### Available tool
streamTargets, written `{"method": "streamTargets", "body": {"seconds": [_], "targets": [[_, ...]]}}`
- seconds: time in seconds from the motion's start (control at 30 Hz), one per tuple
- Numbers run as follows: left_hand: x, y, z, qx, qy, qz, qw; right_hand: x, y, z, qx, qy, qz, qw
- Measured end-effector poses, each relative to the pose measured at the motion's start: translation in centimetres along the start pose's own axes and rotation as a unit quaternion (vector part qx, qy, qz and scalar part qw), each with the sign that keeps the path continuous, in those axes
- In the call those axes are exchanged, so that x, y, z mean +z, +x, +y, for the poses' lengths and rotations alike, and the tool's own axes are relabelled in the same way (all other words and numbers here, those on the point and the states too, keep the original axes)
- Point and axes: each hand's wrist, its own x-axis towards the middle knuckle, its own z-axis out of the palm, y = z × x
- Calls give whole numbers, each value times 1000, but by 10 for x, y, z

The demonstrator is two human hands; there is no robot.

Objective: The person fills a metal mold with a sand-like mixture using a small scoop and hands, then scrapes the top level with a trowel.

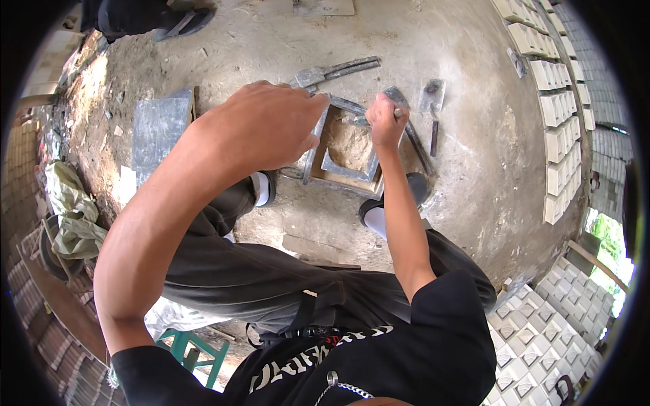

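Observation:
A square grey-edged mould frame [313,150] sits on the floor between my feet. Inside it is a smaller grey metal frame [336,169] around pale, crumbly sand-like material [349,140]. My left hand [274,125] is over the mould's far left corner, its thumb apart from the fingers; whether it touches the edge is unclear. Above the mould's far right side, my right hand [386,122] is closed around a hand tool with a rounded grey handle end [398,113]. Most of that tool is hidden by the fingers.
Metal bars [352,65] lie beyond the mould. A small square plate [432,95] and a dark-handled tool [435,137] lie right of it. Grey sheets [161,132] lie at left. Pale moulded blocks [562,159] line the right. Another person's foot [184,26] shows at far left.

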Motion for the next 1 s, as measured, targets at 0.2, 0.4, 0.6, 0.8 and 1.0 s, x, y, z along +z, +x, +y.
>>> {"method": "streamTargets", "body": {"seconds": [0.2,0.4,0.6,0.8,1.0], "targets": [[2,5,6,-4,-3,-7,1000,-1,-29,22,56,-26,59,996],[3,3,3,-3,-16,-6,1000,-5,-10,23,-34,-24,26,999],[3,4,3,-10,-15,-15,1000,1,-2,1,-101,-51,0,994],[3,2,5,-4,-20,-5,1000,-13,6,42,-90,-137,-25,986],[-1,4,4,-8,-21,-27,999,-7,14,41,-50,-108,-24,993]]}}
